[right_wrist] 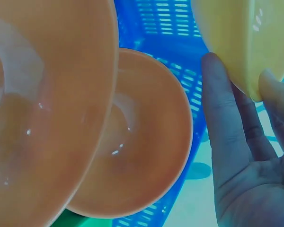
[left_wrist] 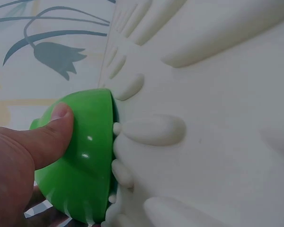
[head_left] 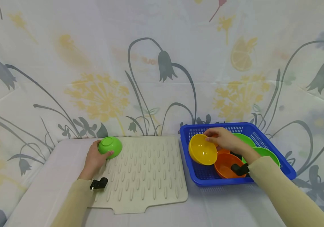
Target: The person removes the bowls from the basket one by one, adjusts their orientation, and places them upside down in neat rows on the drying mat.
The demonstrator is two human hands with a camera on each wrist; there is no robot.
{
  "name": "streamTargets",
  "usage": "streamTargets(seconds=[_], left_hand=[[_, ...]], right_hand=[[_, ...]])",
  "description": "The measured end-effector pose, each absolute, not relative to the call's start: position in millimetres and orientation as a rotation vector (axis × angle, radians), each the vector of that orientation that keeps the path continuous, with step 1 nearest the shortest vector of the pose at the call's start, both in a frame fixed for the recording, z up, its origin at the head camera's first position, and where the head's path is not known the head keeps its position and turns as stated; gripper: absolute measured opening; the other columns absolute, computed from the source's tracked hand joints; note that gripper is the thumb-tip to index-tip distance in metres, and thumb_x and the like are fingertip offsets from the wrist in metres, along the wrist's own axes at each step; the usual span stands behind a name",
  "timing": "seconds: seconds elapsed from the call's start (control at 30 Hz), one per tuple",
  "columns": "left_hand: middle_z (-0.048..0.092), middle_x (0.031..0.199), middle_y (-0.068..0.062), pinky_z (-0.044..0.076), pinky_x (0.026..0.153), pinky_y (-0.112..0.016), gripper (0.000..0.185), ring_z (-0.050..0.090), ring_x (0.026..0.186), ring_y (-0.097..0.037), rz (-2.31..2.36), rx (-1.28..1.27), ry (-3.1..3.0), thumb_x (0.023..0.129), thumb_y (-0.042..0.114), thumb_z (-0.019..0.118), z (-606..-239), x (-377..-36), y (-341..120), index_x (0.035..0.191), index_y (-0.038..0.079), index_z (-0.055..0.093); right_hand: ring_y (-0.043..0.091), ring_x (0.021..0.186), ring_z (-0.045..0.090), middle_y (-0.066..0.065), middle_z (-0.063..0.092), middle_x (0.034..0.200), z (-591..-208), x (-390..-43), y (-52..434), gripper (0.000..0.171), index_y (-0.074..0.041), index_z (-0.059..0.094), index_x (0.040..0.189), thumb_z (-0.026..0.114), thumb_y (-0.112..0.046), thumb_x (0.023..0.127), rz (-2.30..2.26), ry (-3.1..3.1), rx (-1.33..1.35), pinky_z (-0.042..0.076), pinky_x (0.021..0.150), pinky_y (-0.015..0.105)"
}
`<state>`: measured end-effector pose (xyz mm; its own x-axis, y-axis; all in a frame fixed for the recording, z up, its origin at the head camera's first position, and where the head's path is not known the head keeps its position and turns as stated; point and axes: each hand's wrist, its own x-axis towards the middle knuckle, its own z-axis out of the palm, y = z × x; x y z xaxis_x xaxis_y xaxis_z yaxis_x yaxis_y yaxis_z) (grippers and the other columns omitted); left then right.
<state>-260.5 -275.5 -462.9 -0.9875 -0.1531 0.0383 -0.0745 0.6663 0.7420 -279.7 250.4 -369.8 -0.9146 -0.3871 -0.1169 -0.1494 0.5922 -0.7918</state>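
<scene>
A green bowl sits upside down at the far left corner of the cream ribbed drying mat. Around its side my left hand curls, the thumb on the near face; in the left wrist view the bowl's rim meets the mat's ridges. By its rim, my right hand pinches a yellow bowl between thumb and fingers, tilted with its inside toward me. This bowl is over the left part of the blue basket. Whether it touches the basket cannot be seen.
Inside the basket lie orange bowls and green bowls, partly hidden by my right arm. The basket stands just right of the mat. Behind both hangs a flowered cloth, and white cloth covers the table.
</scene>
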Motion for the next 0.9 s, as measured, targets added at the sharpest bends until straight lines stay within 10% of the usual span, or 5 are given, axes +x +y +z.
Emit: streamTargets(seconds=[0.9], left_hand=[[0.028, 0.148, -0.037, 0.03, 0.107, -0.065, 0.086, 0.033, 0.134, -0.053, -1.049, 0.158, -2.931, 0.096, 0.034, 0.064, -452, -257, -273, 0.152, -0.01, 0.016]], right_hand=[[0.024, 0.076, 0.066, 0.011, 0.065, 0.097, -337, -233, 206, 0.031, -0.002, 0.065, 0.124, 0.062, -0.02, 0.1, -1.231, 2.53, -0.423, 0.06, 0.069, 0.036]])
